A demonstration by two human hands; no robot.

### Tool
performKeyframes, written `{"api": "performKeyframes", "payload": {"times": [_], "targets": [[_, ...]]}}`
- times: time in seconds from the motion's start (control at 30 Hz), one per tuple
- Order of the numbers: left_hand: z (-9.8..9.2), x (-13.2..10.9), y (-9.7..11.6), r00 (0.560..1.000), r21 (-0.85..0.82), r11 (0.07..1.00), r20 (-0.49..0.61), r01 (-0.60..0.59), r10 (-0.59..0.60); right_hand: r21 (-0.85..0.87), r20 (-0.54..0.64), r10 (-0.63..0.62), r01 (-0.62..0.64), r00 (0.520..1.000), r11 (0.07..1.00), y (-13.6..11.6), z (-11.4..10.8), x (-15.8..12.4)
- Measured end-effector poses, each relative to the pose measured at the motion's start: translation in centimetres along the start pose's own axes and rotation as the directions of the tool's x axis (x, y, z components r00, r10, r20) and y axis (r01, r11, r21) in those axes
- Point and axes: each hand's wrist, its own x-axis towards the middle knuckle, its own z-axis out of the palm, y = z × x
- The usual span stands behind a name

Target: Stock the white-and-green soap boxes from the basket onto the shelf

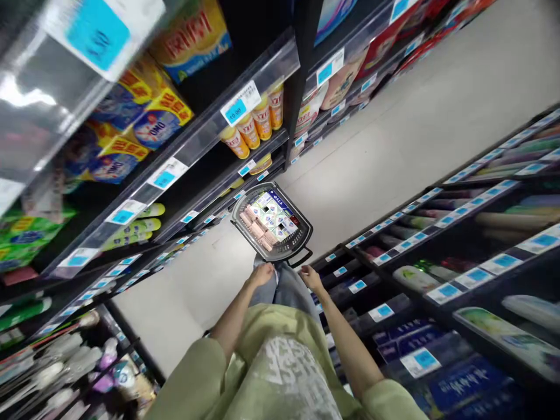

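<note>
A dark shopping basket [247, 236] is in front of my legs, in the middle of the view. Inside it are white-and-blue tissue packs [275, 219] and pinkish wrapped packs [258, 228]. My left hand [262, 274] is at the basket's near edge, in front of my grey trousers, its fingers curled in. Just below the basket's black loop handle [304, 256] is my right hand [310, 277], also with bent fingers. Whether it touches the handle is unclear. What either hand holds, if anything, is too small to make out.
Shelves with price tags [240, 104] rise on the left, holding OMO detergent packs [157, 122] and orange canisters [262, 119]. Another tagged shelf row [476, 271] runs along the right. Between them lies a pale floor aisle [371, 140]. Brushes [56, 373] hang at lower left.
</note>
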Motion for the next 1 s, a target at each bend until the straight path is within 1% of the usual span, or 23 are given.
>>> {"api": "performKeyframes", "payload": {"times": [0.13, 0.23, 0.33, 0.43, 0.53, 0.6, 0.67, 0.77, 0.87, 0.93, 1.0], "targets": [[-2.0, 4.2, -2.0, 1.0, 0.049, 0.999, -0.009, 0.013, -0.013, 0.002, -0.043, -0.04, 0.04, 0.998, 0.999, -1.9, 1.2, 4.6], [-3.4, 7.5, -3.7, 0.999, 0.083, 0.996, -0.032, 0.022, -0.019, -0.009, -0.092, -0.091, 0.09, 0.992, 0.996, -2.6, 1.7, 8.6], [-4.5, 10.6, -5.1, 0.998, 0.116, 0.993, -0.06, 0.018, -0.011, -0.019, -0.158, -0.143, 0.142, 0.977, 0.99, -2.7, 1.8, 12.8], [-4.9, 13.6, -6.1, 0.997, 0.14, 0.99, -0.077, -0.001, 0.011, -0.01, -0.231, -0.169, 0.171, 0.958, 0.985, -2.2, 1.8, 17.1], [-4.3, 16.2, -7.1, 0.997, 0.154, 0.988, -0.07, -0.014, 0.025, 0.012, -0.288, -0.174, 0.185, 0.942, 0.983, -0.9, 2.3, 20.6], [-3.5, 17.5, -7.8, 0.998, 0.163, 0.987, -0.049, -0.016, 0.025, 0.026, -0.311, -0.166, 0.183, 0.936, 0.983, 0.2, 2.9, 22.2], [-2.4, 18.5, -8.4, 1.0, 0.171, 0.985, -0.018, -0.02, 0.023, 0.037, -0.322, -0.153, 0.174, 0.934, 0.984, 1.1, 3.7, 23.0], [-1.0, 19.3, -8.9, 0.999, 0.178, 0.983, 0.033, -0.037, 0.032, 0.05, -0.333, -0.129, 0.154, 0.934, 0.987, 1.9, 4.7, 23.4], [-0.1, 19.8, -9.1, 0.996, 0.179, 0.982, 0.075, -0.062, 0.049, 0.06, -0.359, -0.125, 0.156, 0.925, 0.986, 1.8, 5.2, 24.2], [0.3, 20.3, -9.3, 0.994, 0.176, 0.982, 0.093, -0.073, 0.057, 0.085, -0.396, -0.142, 0.191, 0.907, 0.978, 1.3, 5.3, 25.3], [0.6, 20.9, -9.7, 0.992, 0.169, 0.982, 0.105, -0.08, 0.063, 0.149, -0.442, -0.15, 0.237, 0.884, 0.96, 0.4, 5.1, 26.9]]}}
